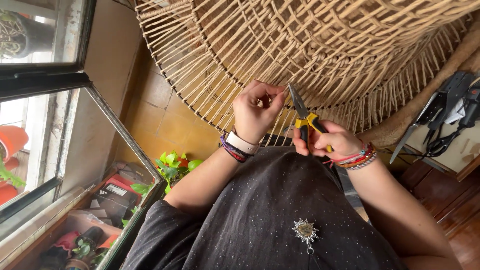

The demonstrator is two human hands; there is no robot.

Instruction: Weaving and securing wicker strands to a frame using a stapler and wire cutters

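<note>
The left hand (256, 112) is pinching a strand at the wicker frame (300, 50); the right hand (325, 142), at four o'clock, is clenching yellow-handled pliers (306, 117). Keep the strand taut.

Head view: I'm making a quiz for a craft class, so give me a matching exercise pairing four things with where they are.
Things:
1. pliers
2. woven basket
3. green plant
4. brooch

Places:
A. on the black shirt
B. by the glass panel, lower left
C. in the right hand
D. across the top, at the left hand

Pairs: 1-C, 2-D, 3-B, 4-A
</note>
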